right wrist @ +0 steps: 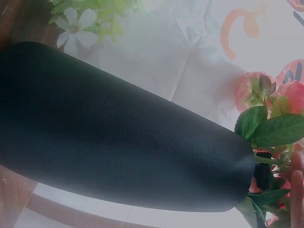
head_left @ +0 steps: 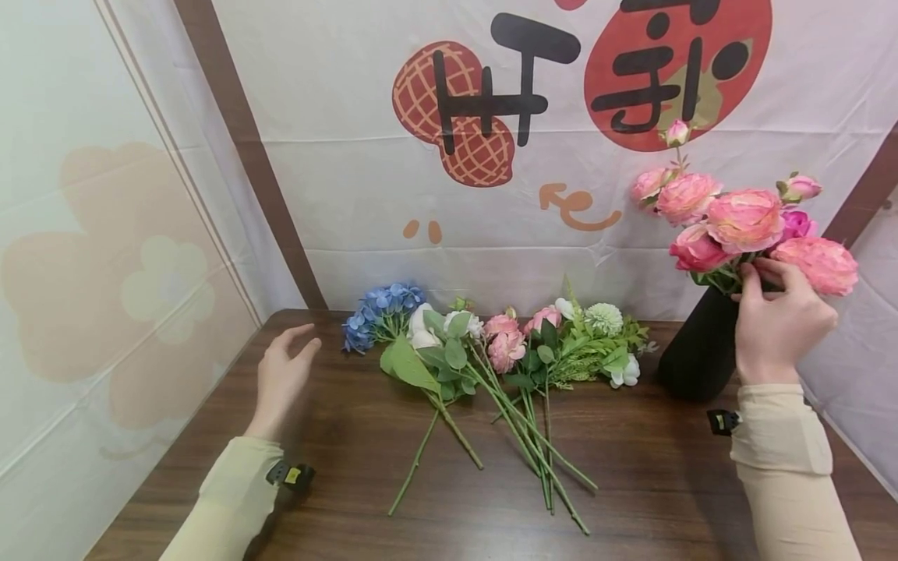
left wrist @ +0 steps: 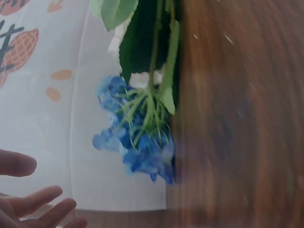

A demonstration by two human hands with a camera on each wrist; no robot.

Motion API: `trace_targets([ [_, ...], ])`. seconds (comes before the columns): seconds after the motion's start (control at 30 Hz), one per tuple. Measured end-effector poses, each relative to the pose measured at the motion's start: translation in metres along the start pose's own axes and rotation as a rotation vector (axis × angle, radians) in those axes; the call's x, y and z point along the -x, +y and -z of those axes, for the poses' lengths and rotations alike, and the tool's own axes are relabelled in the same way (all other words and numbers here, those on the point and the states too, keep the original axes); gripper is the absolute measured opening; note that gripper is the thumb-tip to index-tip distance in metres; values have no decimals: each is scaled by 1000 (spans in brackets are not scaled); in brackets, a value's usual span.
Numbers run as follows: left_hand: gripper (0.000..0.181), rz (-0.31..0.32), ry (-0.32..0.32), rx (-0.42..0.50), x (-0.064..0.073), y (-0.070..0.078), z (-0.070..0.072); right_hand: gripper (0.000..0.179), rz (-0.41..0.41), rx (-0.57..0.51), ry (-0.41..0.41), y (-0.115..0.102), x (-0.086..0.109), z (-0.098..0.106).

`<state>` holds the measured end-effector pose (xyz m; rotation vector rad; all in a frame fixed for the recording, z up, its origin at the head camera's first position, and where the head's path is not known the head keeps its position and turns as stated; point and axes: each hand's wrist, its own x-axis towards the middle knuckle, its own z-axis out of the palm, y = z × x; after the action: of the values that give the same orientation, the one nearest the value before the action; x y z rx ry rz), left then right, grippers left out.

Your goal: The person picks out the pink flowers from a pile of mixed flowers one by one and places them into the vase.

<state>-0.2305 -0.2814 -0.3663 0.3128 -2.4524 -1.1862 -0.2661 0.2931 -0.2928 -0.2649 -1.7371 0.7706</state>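
Note:
My right hand [head_left: 782,319] is at the mouth of a black vase [head_left: 698,347], its thumb and fingers pinching the stem of a pink peony among the blooms. Several pink flowers [head_left: 745,220] stand in the vase, with green leaves [right wrist: 275,130] at its rim. In the right wrist view only the fingertips [right wrist: 298,190] show, beside the stems. My left hand [head_left: 284,378] hovers over the table's left side with fingers spread loosely, holding nothing. Nearest to it lies a blue hydrangea [head_left: 382,312], whose blue head [left wrist: 142,142] also fills the middle of the left wrist view.
Along the back of the wooden table [head_left: 337,499] lie pink peonies [head_left: 507,347], white flowers, a pale green pompom flower [head_left: 603,318] and leafy sprigs. Their green stems [head_left: 543,460] cross towards the front. A printed white cloth [head_left: 351,179] hangs behind.

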Motion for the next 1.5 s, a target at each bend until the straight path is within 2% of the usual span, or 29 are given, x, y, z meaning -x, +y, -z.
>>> trace_targets([
  [0.13,41,-26,-1,31,-1,14,-10,38,-10,-16,19,-2,3,4],
  [0.37,37,-60,-20,117,-3,41,-33,42,-14,17,41,-11,12,8],
  [0.67,36,-87,-29,205,-2,71,-62,39,14,-7,-8,-26,29,1],
  [0.97,32,-147,-40,219,1,94,-88,37,45,13,-109,-35,49,-16],
  [1.1,29,-151,-75,257,5,103,-100,39,25,39,-190,-40,62,-26],
  [1.2,25,-160,-79,272,9,108,-108,42,-1,60,-267,-43,71,-33],
  [1.33,17,-185,-73,267,13,115,-119,43,-28,86,-354,-44,82,-40],
  [1.5,12,-186,-101,247,18,123,-132,42,-32,106,-413,-43,91,-48],
])
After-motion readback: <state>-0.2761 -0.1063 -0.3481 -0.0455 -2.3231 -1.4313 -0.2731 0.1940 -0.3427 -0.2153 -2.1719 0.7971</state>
